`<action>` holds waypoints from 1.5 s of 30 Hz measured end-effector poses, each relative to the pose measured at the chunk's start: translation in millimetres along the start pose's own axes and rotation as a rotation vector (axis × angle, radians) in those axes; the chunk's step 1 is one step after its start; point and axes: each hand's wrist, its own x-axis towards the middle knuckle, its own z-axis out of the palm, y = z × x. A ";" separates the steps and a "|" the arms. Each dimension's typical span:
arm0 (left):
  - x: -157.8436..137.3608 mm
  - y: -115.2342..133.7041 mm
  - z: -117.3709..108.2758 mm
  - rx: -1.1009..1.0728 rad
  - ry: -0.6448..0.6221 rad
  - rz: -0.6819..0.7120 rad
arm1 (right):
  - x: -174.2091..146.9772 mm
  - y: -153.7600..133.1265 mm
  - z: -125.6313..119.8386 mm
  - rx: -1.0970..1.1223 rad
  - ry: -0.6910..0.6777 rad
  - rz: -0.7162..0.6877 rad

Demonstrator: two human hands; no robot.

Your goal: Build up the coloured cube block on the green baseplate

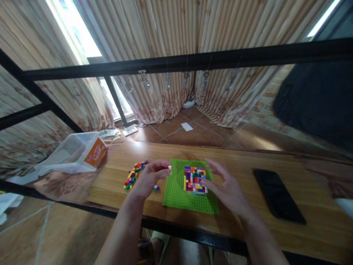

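Note:
My left hand (153, 176) pinches a small pale pink toy brick (170, 167) between thumb and fingertips, over the left edge of a green studded baseplate (173, 195). On the baseplate stands a low square block of many coloured bricks (194, 179). My right hand (224, 186) is at the right side of that block, thumb and fingers apart. The thumb tip is close to the block's right edge; whether it touches I cannot tell. Left of my left hand lies a pile of loose coloured bricks (132, 177), partly hidden by the hand. A few more bricks (156, 187) lie nearer the baseplate.
A black phone (278, 195) lies on the wooden table (311, 198), to the right. Beyond the table's left end is a clear plastic container (74, 151) with an orange label. A black metal bar (176, 63) runs across in front of the curtains (171, 33).

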 end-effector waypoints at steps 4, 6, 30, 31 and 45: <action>-4.3 3.0 26.7 -0.383 -0.088 -0.125 | -0.1 -15.8 19.2 0.229 0.031 -0.009; -5.4 0.7 41.0 -0.480 -0.137 -0.167 | 0.3 -22.1 28.1 0.272 0.011 -0.020; 1.4 -16.5 102.8 -0.613 -0.054 -0.267 | 4.0 -24.3 28.3 0.142 0.091 0.086; 1.5 -16.7 103.6 -0.610 -0.055 -0.276 | 4.2 -24.4 28.3 0.142 0.083 0.097; 0.2 -19.9 109.6 -0.585 -0.032 -0.309 | 4.5 -2.0 1.2 0.611 0.139 0.309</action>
